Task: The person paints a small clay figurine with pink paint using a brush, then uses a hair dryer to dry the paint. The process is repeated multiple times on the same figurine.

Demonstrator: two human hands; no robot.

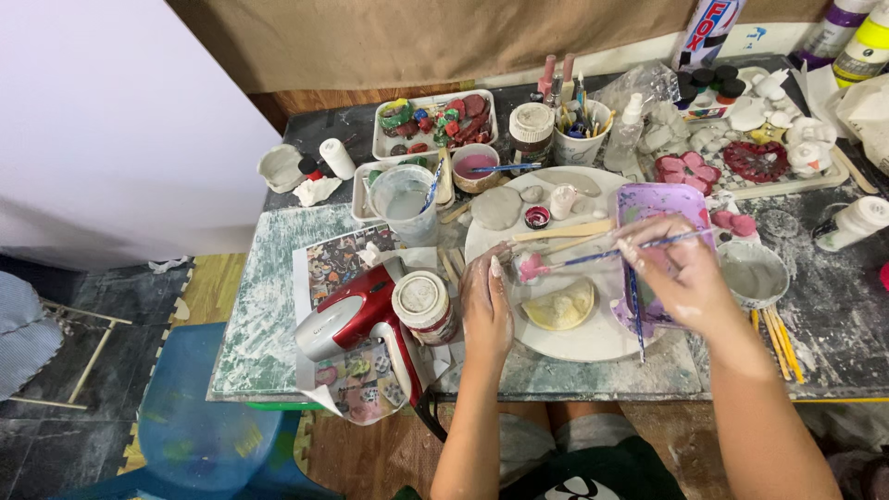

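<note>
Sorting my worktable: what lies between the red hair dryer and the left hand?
A white-lidded jar stands between the red hair dryer and the left hand, seen in the head view.

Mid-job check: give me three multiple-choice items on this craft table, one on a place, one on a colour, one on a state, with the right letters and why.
1. Where does the red hair dryer lie?
A. left of the white plate
B. on the purple tray
C. on the floor

2. What colour is the small piece at the brush tip?
A. green
B. pink
C. black

3. What is the right hand doing?
A. resting empty
B. holding a thin paintbrush
C. gripping the jar

Answers: 1 A, the dryer sits on printed sheets left of the plate. 2 B, the piece by the left hand is pink. 3 B, the fingers pinch the brush.
</note>
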